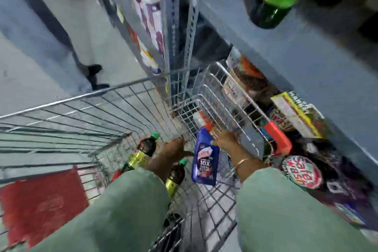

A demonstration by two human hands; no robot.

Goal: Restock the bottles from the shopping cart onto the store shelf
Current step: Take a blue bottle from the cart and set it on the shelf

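Both my arms in green sleeves reach down into the wire shopping cart (86, 96). My right hand (227, 139) grips the top of a blue bottle (205, 157) with a red and white label, lifted off the cart floor. My left hand (176, 147) hovers beside it, fingers apart, holding nothing. Two dark bottles with green caps and yellow labels lie in the cart: one (143, 151) left of my left hand, another (176, 176) under my left forearm. A white and red bottle (201, 119) lies at the cart's far end. The grey store shelf (286, 51) rises to the right.
A dark green bottle (274, 0) stands on the upper shelf. Colourful packets (296, 112) fill the lower shelf beside the cart. The cart's red handle end (278, 137) and a red flap (43, 200) show. A person's legs (90, 67) stand in the aisle at left.
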